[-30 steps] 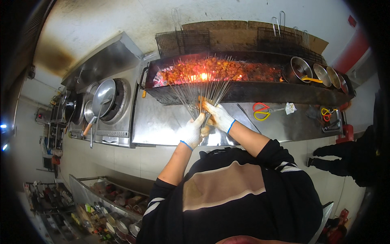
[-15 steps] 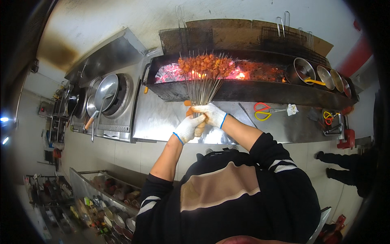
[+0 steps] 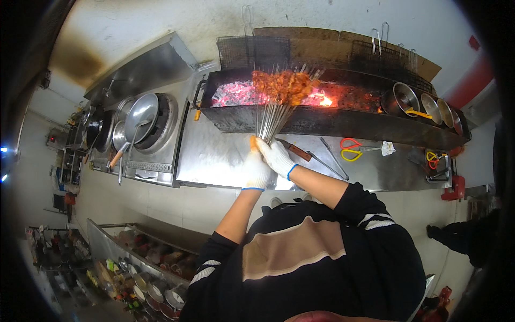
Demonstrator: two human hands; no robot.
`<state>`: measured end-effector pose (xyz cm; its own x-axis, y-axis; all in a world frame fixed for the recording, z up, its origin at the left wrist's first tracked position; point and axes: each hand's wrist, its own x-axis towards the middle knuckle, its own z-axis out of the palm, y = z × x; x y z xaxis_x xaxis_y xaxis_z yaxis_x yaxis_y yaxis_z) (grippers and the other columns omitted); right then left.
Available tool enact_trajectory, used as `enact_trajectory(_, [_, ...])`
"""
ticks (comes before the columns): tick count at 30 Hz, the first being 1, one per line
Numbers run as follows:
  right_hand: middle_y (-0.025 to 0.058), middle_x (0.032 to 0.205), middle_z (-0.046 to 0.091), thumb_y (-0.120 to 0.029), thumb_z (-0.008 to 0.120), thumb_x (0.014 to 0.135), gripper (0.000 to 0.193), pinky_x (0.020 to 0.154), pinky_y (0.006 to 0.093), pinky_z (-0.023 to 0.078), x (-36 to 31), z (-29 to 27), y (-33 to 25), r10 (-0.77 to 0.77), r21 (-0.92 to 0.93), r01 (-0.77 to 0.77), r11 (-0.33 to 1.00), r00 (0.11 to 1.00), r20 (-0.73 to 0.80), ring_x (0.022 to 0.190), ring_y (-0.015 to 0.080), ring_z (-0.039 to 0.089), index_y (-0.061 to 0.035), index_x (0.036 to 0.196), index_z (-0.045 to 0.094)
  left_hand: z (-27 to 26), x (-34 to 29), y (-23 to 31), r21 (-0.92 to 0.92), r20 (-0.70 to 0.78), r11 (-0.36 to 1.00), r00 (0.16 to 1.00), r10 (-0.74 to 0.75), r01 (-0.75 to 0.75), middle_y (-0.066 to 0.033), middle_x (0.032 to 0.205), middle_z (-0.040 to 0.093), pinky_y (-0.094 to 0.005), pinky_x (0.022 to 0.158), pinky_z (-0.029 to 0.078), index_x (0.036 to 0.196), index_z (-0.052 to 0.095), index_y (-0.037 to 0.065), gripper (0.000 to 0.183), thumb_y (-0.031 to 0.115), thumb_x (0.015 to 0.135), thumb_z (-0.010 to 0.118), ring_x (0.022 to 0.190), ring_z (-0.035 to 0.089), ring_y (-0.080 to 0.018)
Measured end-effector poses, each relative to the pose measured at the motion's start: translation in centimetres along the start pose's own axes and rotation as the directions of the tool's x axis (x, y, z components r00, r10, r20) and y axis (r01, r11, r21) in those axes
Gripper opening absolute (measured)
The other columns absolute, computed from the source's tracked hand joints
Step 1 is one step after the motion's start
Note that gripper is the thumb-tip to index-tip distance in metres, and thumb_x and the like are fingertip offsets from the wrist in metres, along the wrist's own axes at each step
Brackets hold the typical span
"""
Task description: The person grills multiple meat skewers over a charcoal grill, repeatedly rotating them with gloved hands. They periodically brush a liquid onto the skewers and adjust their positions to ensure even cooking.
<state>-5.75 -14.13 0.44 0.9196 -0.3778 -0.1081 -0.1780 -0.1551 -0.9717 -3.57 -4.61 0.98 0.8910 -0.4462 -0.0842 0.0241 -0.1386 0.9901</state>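
Observation:
A thick bundle of metal skewers [image 3: 271,119] fans out from my two gloved hands, with reddish-brown meat pieces [image 3: 284,87] on the far ends. The meat hangs over the glowing coals of a long black charcoal grill [image 3: 338,121]. My left hand [image 3: 254,169], in a white knit glove, is closed around the skewer ends from the left. My right hand [image 3: 278,158], gloved alike, wraps them from the right and touches the left. Just right of the right hand, a knife with a brown handle [image 3: 300,152] lies on the steel counter [image 3: 209,155].
Tongs [image 3: 333,158] and red-and-yellow-handled scissors [image 3: 357,149] lie to the right on the counter. Metal bowls [image 3: 405,98] stand at the grill's right end. A wok [image 3: 144,119] sits on the stove at left. A person's dark-clad leg [image 3: 456,239] shows at far right.
The skewer bundle has swung and turned, its meat shifting slightly right across the coals. My left forearm is more upright. The knife beside my right hand now shows.

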Motion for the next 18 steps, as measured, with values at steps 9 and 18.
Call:
enact_trajectory(9, [0.0264,0.104,0.066,-0.064,0.062,0.083,0.083,0.095,0.0464,0.048,-4.6,-3.7,-4.7,-0.179,-0.650,0.121,0.750,0.984,-0.024,0.115,0.0440,0.056,0.0046,0.128,0.052,-0.5,0.2,-2.1,-0.494,0.340,0.791,0.918,-0.205,0.360,-0.0045,0.086,0.064,-0.0302,0.056,0.050,0.112,0.060,0.007,0.023,0.026,0.103,0.051,0.068,0.062,-0.0180])
enact_trajectory(18, [0.0208,0.145,0.041,-0.050,0.084,0.064,0.099,0.113,0.0524,0.033,-8.2,-5.7,-5.4,-0.372,-0.648,0.419,0.636,0.902,0.217,0.139,0.0417,0.034,-0.0026,0.142,0.045,-1.0,1.2,-0.1,-0.528,0.703,0.285,0.600,-0.381,0.800,0.0061,0.059,0.037,-0.0215,0.035,0.023,0.087,0.053,0.016,0.038,0.048,0.105,0.044,0.041,0.030,-0.0052])
